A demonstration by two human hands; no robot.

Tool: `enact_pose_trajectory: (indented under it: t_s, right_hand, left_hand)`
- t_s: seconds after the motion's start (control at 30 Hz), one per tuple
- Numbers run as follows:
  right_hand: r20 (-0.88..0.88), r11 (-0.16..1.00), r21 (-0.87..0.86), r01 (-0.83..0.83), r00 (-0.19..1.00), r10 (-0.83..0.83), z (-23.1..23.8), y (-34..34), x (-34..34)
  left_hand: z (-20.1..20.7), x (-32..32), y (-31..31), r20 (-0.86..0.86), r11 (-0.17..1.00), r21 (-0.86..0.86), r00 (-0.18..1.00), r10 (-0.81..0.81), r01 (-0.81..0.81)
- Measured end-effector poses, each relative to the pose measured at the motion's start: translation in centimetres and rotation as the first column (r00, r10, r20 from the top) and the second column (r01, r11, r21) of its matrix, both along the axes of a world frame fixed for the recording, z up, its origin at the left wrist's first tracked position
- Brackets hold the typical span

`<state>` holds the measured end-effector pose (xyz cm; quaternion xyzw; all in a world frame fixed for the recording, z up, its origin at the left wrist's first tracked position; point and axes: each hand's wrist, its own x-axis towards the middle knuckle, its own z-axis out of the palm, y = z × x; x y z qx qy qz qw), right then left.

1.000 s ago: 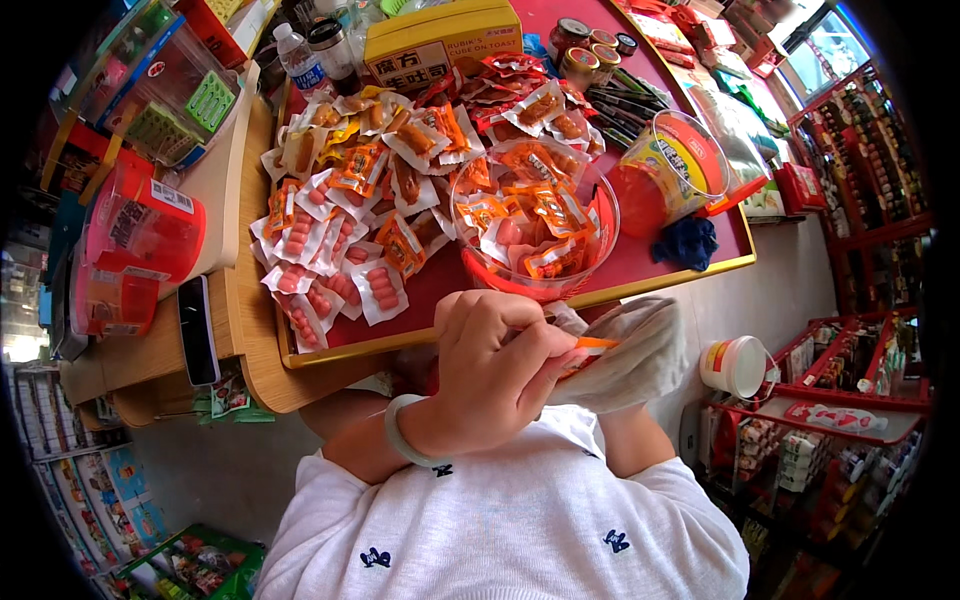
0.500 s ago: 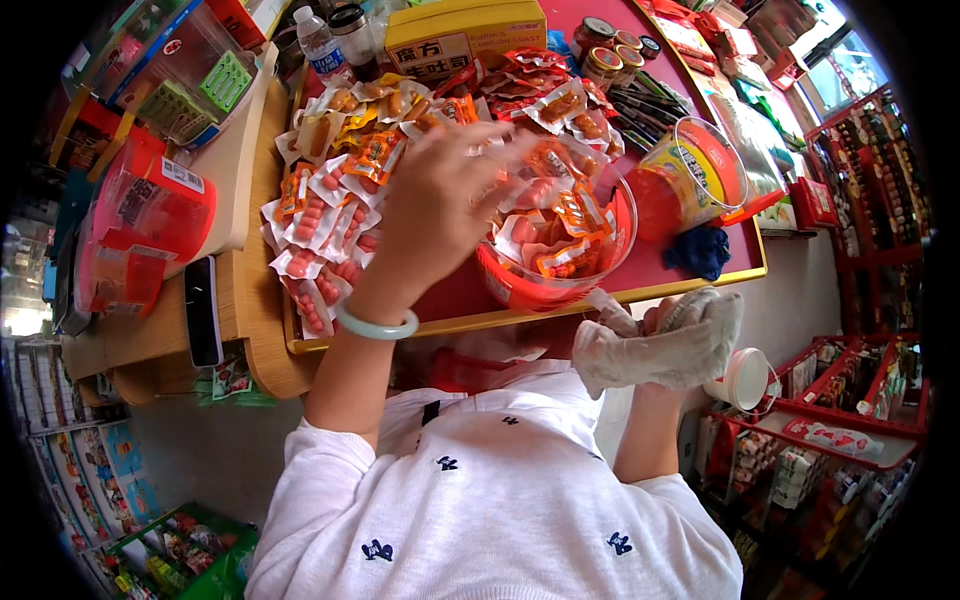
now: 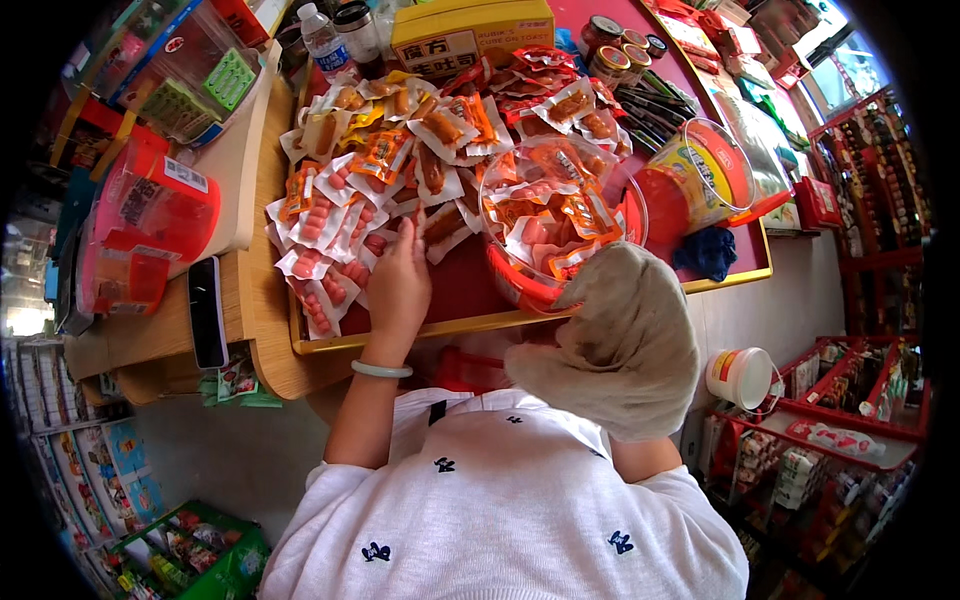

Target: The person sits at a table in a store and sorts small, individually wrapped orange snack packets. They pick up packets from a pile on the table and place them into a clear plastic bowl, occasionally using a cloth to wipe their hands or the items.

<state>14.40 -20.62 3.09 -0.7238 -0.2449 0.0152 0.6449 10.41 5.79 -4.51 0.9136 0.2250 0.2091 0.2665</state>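
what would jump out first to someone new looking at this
Probably the heap of small packaged snacks, some sausage-like, on the left of the gold-edged red tabletop, with the left hand at its near side. Next, the round packet-filled tub to its right and the greyish cloth covering the right hand.

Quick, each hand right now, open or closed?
Left hand: looks open, fingers extended near small white-edged snack packets.
Right hand: hidden by crumpled grey cloth; open or closed cannot be told.
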Motion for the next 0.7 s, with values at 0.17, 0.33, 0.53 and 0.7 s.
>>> enact_pose_trajectory:
  t_s: [0.17,0.33,0.53,0.7]
  right_hand:
    - [0.139,0.982,-0.185,-0.024,0.989,0.051,2.2,3.4,-1.2]
    - [0.223,0.97,-0.101,0.221,0.955,-0.194,2.9,9.1,-1.5]
    - [0.399,0.924,-0.252,0.287,0.901,-0.171,5.3,9.8,-1.8]
    - [0.569,0.979,-0.126,0.161,0.82,-0.062,3.8,4.7,-0.4]
  left_hand:
    - [2.3,-2.3,-0.8,0.35,0.586,-0.805,0.874,0.339,0.095]
    - [7.3,-4.9,-7.4,0.585,0.713,-0.661,0.756,0.293,0.234]
    - [8.6,-6.8,-8.7,0.635,0.607,-0.506,0.741,-0.219,0.613]
    - [9.7,-6.2,-8.1,0.658,0.551,-0.277,0.573,-0.489,0.788]
